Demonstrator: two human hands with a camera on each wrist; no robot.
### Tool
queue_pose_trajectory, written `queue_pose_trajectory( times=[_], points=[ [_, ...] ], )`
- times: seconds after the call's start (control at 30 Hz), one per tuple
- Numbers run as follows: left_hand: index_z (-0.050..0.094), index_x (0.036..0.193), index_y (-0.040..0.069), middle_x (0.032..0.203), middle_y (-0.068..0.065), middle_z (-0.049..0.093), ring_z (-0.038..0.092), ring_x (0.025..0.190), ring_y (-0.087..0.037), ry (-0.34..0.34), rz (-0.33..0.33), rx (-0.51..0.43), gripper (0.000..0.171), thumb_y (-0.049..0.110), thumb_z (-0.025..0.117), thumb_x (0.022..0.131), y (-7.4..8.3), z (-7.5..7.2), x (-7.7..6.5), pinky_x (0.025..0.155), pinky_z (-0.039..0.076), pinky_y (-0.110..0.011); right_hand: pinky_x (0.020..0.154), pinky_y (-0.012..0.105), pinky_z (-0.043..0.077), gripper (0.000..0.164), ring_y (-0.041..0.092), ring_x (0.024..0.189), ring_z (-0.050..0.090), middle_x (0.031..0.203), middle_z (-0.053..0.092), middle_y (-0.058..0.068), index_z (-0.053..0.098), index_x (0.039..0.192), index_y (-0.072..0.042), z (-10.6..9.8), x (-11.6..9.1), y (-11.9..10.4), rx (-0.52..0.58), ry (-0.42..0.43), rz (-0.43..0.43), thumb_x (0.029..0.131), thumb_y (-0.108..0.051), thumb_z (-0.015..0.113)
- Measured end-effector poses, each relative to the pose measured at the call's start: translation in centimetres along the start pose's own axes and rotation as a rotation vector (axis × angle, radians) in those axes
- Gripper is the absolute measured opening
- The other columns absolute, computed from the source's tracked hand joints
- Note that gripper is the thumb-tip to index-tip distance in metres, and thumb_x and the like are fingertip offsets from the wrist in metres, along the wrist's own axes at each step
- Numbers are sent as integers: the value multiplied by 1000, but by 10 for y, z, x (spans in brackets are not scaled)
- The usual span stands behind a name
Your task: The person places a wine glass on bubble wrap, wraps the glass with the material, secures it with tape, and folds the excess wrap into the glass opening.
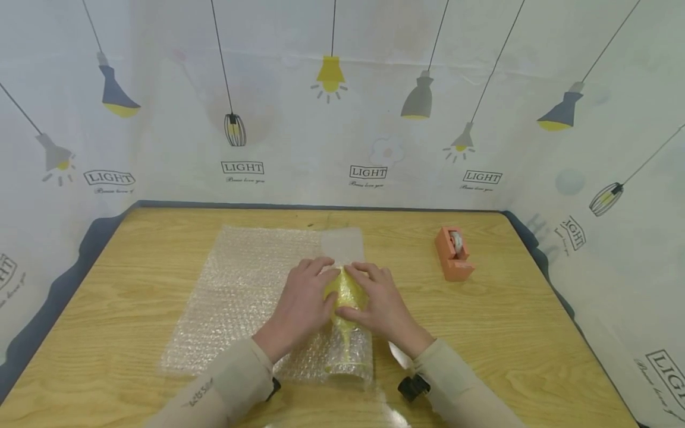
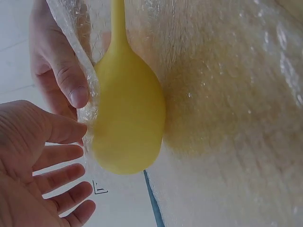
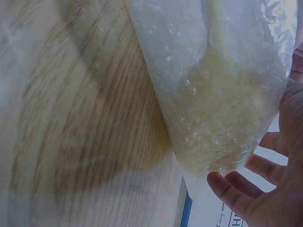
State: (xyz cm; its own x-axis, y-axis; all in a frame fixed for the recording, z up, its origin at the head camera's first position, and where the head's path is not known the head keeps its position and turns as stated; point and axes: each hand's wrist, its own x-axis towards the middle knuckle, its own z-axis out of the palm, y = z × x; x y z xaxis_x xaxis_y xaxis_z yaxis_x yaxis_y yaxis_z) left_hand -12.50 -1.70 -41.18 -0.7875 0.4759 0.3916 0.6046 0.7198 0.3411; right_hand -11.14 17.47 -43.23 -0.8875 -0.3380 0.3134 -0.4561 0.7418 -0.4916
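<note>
The goblet (image 2: 128, 109) is a plain, even yellow, paler and mottled where it shows through the bubble wrap (image 1: 235, 297), which is clear and patterned with rows of small, glinting bubbles. The table (image 1: 514, 339) is honey-brown with streaky wood grain. To the right, the tape dispenser (image 1: 453, 252) is coral orange, its roll (image 1: 456, 242) whitish. Both sleeves (image 1: 460, 383) are beige, the left one carrying dark lettering. On the far side, the off-white backdrop (image 1: 299, 148) bears blue, grey, yellow and black lamp prints and black "LIGHT" lettering.
</note>
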Motion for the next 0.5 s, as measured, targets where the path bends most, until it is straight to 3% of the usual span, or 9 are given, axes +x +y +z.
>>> queue_pose_trajectory(
  times=[0.3, 0.5],
  points=[
    [74, 121, 4, 124, -14, 71, 63, 112, -35, -14, -4, 22, 36, 11, 81, 86, -2, 1, -1, 91, 54, -53, 92, 52, 52, 79, 38, 118, 52, 147, 52, 22, 57, 144, -1, 2, -2, 1, -3, 30, -54, 81, -36, 88],
    [73, 120, 1, 123, -16, 72, 65, 110, -35, -25, -3, -5, 34, 7, 78, 87, -3, -1, -1, 95, 55, -51, 96, 57, 54, 67, 43, 127, 51, 152, 46, 26, 57, 143, 2, 0, -6, 6, 116, 25, -27, 89, -26, 83]
  ],
)
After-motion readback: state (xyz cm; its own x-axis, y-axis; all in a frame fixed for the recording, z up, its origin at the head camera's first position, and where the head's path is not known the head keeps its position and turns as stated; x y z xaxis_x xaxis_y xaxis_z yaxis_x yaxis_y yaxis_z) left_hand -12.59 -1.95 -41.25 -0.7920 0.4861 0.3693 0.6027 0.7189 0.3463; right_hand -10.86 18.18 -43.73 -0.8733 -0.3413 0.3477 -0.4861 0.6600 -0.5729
